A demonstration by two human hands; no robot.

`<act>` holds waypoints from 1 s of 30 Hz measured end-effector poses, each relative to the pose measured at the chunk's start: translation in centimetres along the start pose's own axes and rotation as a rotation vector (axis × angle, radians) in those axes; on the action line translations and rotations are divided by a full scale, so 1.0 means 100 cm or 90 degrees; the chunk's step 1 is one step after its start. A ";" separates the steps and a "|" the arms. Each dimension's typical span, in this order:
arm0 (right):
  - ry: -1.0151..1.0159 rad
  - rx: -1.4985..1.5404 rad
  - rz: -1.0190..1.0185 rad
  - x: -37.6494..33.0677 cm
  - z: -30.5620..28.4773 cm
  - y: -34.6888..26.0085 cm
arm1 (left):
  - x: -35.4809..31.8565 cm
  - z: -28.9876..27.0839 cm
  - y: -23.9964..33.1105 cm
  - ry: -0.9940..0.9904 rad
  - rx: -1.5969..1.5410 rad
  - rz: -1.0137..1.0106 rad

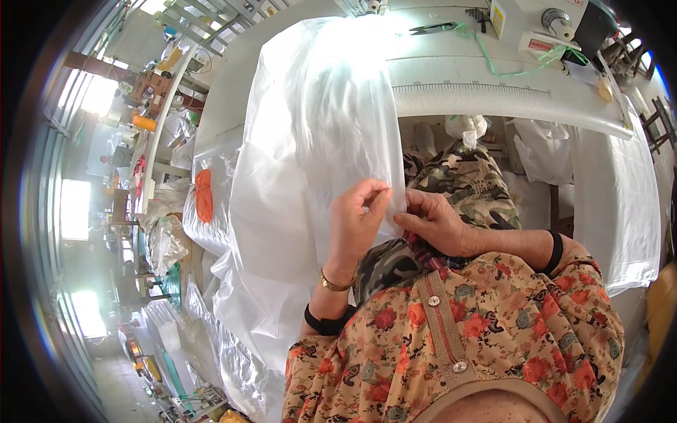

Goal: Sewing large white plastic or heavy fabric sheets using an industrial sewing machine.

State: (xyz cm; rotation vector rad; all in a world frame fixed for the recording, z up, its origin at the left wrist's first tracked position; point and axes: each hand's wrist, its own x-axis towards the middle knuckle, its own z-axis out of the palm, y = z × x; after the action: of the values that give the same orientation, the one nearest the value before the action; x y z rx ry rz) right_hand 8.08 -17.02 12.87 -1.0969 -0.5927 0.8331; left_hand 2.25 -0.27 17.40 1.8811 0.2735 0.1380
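A wide length of white, see-through sheeting (282, 190) runs from the far side of the table down over the near edge and past my left side. My left hand (358, 218) is closed, thumb and forefinger pinching at the sheeting's right edge. Just to the right, my right hand (443, 224) is closed on the same edge, its thumb and fingers pressed together. The two hands are a short way apart, above my camouflage-patterned lap. Brightly lit, the sheeting's far end lies under the sewing machine's needle area (368, 7), where glare hides detail.
Dark thread snips (434, 29) and loose green thread (488, 60) lie on the table (451, 70) beside the sewing machine body (539, 25). A folded red-orange bundle (204, 196) rests on plastic at left. More white sheeting (617, 204) hangs at right. White bags (541, 149) sit beneath the table.
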 end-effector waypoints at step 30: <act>-0.235 -0.676 -0.528 0.032 -0.013 0.004 | -0.006 -0.009 -0.023 -0.038 -0.034 -0.017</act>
State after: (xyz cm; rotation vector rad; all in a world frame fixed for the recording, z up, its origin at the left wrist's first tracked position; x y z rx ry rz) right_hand 10.79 -14.96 12.04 -1.4373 -1.7725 -0.0910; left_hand 1.19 1.09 15.57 1.8243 0.2522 0.0702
